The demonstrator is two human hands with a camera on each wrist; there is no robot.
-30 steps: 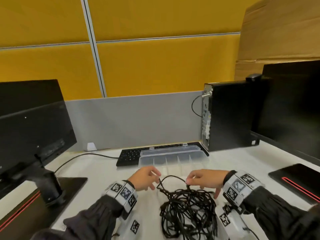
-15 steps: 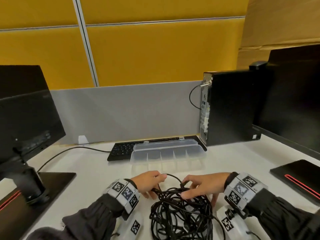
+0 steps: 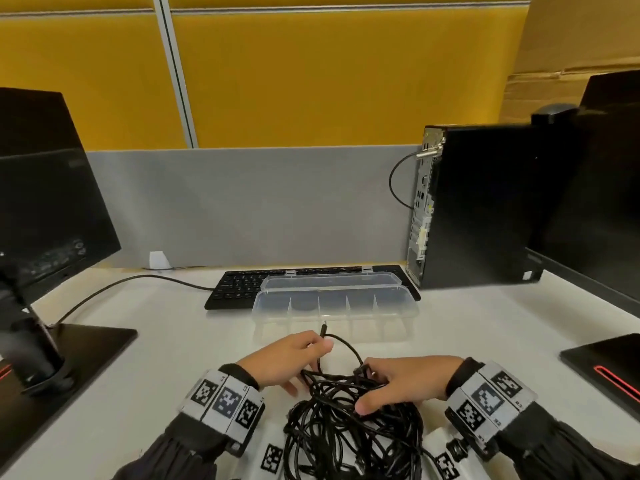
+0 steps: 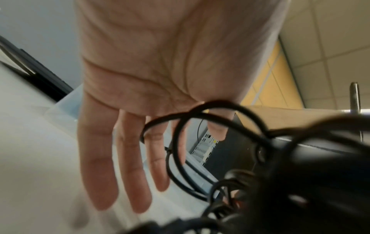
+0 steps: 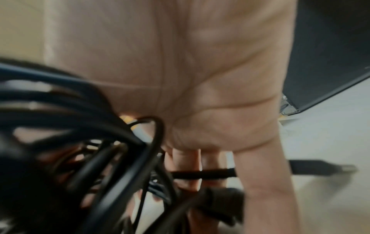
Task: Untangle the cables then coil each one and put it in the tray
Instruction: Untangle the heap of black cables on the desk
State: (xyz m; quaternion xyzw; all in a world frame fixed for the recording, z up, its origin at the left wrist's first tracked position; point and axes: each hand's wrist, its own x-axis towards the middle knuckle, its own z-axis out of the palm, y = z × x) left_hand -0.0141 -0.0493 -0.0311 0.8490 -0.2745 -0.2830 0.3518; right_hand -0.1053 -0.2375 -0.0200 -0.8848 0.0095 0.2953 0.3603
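A tangle of black cables [image 3: 349, 431] lies on the white desk [image 3: 166, 341] near its front edge, between my two hands. My left hand [image 3: 320, 342] pinches one cable end between thumb and forefinger just past the tangle's far left side; the plug tip [image 3: 324, 329] sticks up toward the tray. In the left wrist view its other fingers [image 4: 100, 174] hang straight. My right hand [image 3: 367, 386] rests on the tangle's top right, fingers curled into the strands. The right wrist view shows a strand [image 5: 202, 174] across those fingers. The clear divided tray [image 3: 332, 318] stands open just beyond.
A black keyboard [image 3: 239, 285] lies behind the tray, and its lead [image 3: 121, 282] runs left. A computer tower [image 3: 485, 209] stands at the back right. Monitors flank the desk, with stand bases at the left [image 3: 79, 344] and right [image 3: 602, 368].
My left hand has drawn a cable end up and out of the tangle toward the tray. My right hand has sunk onto the tangle and curled into it. The head view has tilted.
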